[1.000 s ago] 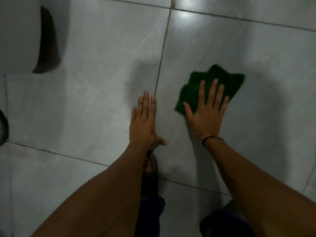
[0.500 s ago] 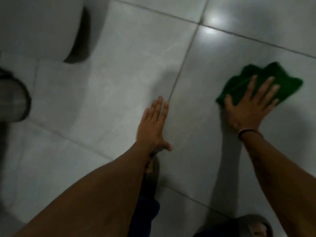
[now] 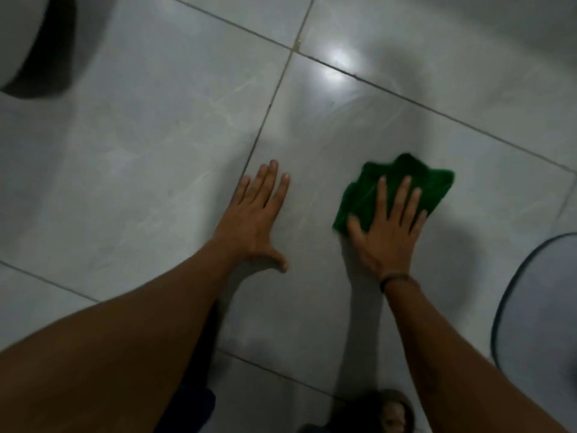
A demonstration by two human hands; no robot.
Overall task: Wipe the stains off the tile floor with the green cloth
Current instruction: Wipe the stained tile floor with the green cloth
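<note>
The green cloth (image 3: 434, 182) lies crumpled on the pale grey tile floor (image 3: 156, 157), right of centre. My right hand (image 3: 387, 226) presses flat on the cloth's near half, fingers spread and pointing away from me, a dark band on the wrist. My left hand (image 3: 256, 220) rests palm down on the bare tile to the left of the cloth, fingers together, thumb out, holding nothing. Faint streaks show on the tile beyond the cloth; no distinct stain is visible in the dim light.
A white rounded fixture (image 3: 34, 42) with a dark shadowed edge stands at the top left. A round pale object with a dark rim (image 3: 537, 307) sits at the right edge. Dark grout lines (image 3: 271, 98) cross the floor. My foot (image 3: 390, 410) shows at the bottom.
My right hand has slid the cloth back left and nearer to me, closer to my left hand. The view has shifted right; the round object at the right edge has come into view.
</note>
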